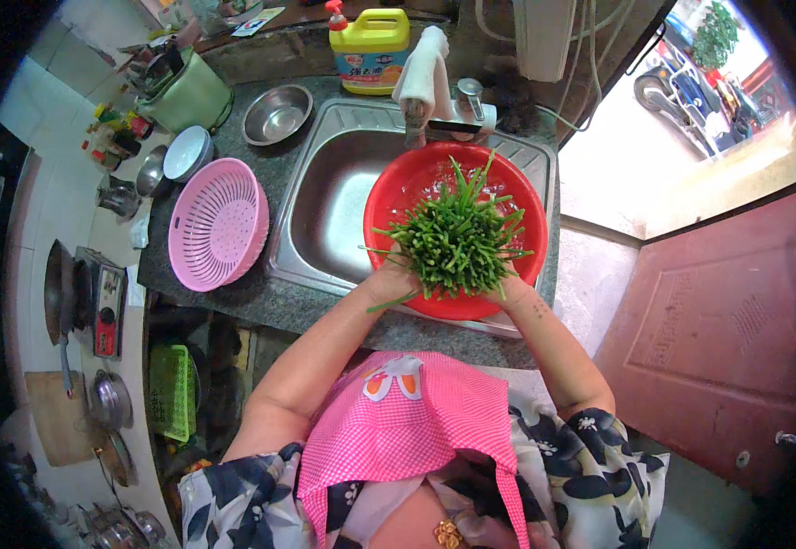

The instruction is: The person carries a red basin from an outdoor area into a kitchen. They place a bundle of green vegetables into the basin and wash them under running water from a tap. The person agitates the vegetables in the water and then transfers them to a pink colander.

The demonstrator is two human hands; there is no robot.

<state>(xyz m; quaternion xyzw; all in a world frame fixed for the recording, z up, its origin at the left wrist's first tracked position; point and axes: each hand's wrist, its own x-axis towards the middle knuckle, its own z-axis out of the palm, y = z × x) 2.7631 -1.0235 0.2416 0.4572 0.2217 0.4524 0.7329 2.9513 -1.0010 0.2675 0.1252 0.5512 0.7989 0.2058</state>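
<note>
A thick bunch of green leafy stalks, probably garlic chives (pixel 454 243), is gripped between both my hands with its cut ends facing up. My left hand (pixel 398 273) clasps it from the left, and my right hand (pixel 508 285) from the right; most of the fingers are hidden under the stalks. The bunch is over a red plastic basin (pixel 385 175) with clear water in it. One loose stalk (pixel 392 301) hangs across my left wrist. The basin rests on the right side of a stainless steel sink (pixel 315 206), below the faucet (pixel 470 96).
Left of the sink stand a pink plastic colander (pixel 223 226), a steel bowl (pixel 277 115) and a white bowl (pixel 187 154). Behind the sink is a yellow detergent jug (pixel 370 55). A white towel (pixel 425 68) drapes over the faucet area. On the right, a reddish door (pixel 713 329) stands open.
</note>
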